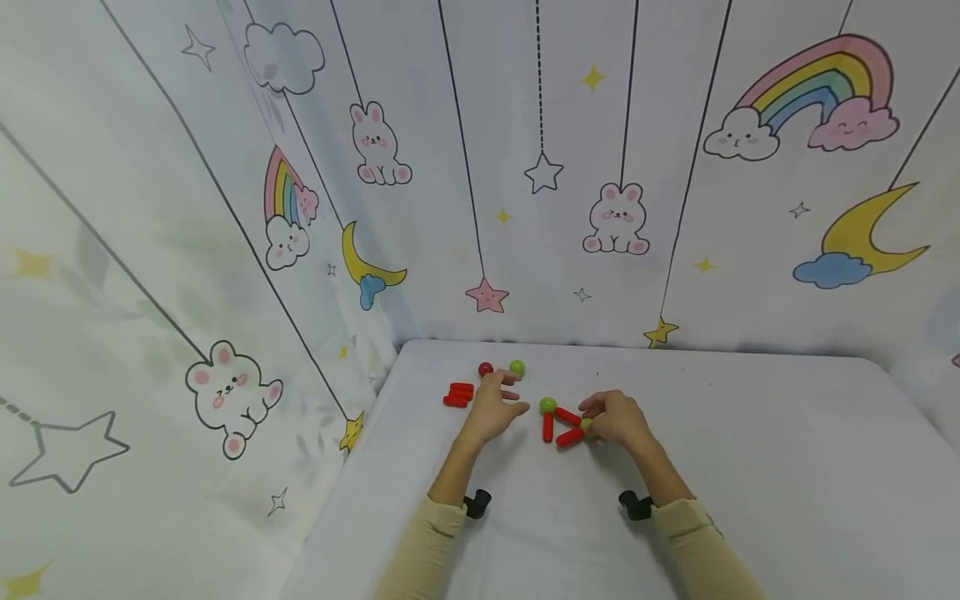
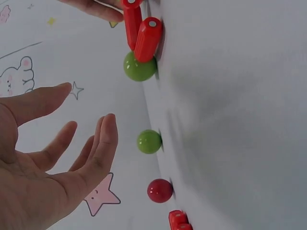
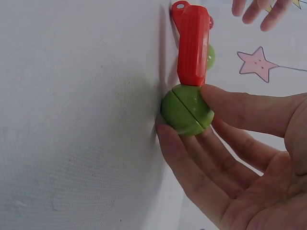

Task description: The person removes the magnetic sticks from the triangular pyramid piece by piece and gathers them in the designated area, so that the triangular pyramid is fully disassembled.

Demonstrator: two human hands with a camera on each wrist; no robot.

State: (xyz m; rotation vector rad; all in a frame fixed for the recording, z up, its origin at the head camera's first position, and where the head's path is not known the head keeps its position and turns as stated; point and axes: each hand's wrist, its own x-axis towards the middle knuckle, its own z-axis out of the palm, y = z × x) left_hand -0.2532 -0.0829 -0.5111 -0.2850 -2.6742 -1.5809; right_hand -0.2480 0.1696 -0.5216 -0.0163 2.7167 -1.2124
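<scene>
Backdrop, white cloth point(image 1: 435, 250): hanging behind and at the left of the counter, showing printed rabbits point(image 1: 617, 221), rainbows point(image 1: 817, 71), moons point(image 1: 847, 229) and stars point(image 1: 487, 297).

Counter, white point(image 1: 787, 467): running up to the backdrop and carrying all the loose pieces.

Sleeves, beige, two point(image 1: 423, 542): covering the forearms and ending short of the wrists.

Hands, two, working well apart. Left hand point(image 1: 492, 406): hanging near the loose balls, fingers and thumb spreading apart. Right hand point(image 1: 617, 417): pinching a green ball between thumb and fingers.

Wrist devices, black, two point(image 1: 477, 504): projecting inward, one at each wrist.

Red rods, six. Three loose rods point(image 1: 460, 394) are lying side by side, left of the left hand. Three others are forming a figure between the hands: one rod point(image 1: 567, 415) is bridging two green balls, one point(image 1: 548, 427) is pointing from the farther ball toward the person, one point(image 1: 570, 437) is slanting from the held ball.

Balls, four. Held green ball point(image 1: 587, 427): sitting at the figure's right corner. Second green ball point(image 1: 548, 406): marking its far corner. Loose red ball point(image 1: 486, 368) and loose green ball point(image 1: 517, 367): resting near the far edge, apart from each other.
</scene>
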